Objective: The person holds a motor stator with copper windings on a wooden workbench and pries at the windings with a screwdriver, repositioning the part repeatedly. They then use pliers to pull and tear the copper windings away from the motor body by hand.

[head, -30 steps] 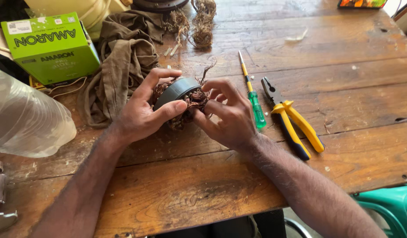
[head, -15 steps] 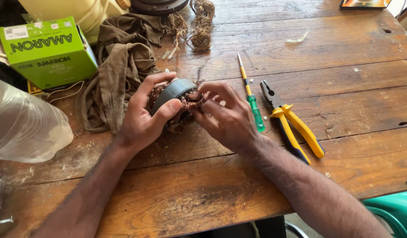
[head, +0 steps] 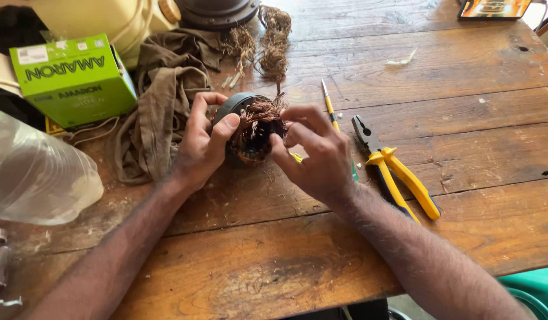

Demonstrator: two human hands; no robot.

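Motor coil [head: 253, 127] — a dark round housing stuffed with tangled copper wire — sits near the middle of the wooden tabletop [head: 452, 89], held just off or on the boards between both hands; which, I cannot tell. Left hand [head: 203, 145] is closed around the housing from the left side, thumb pressed over the front rim and fingers curled over the top. Right hand [head: 315, 154] comes in from the right with its fingers bent, fingertips pinching at the copper wire on the coil's open face.

Just right of the right hand lies a screwdriver [head: 328, 106] with a yellow shaft grip, partly hidden under the fingers, and beside it a pair of pliers [head: 398, 175] with yellow handles pointing toward the near right edge. To the left of the coil a brown cloth [head: 158, 112] is bunched up, reaching toward the far edge. A green box [head: 72, 80] stands by the far left corner, and a clear plastic bottle [head: 37, 172] lies along the left edge. Loose clumps of wire [head: 273, 44] rest near the far edge — behind the coil and well apart from the pliers
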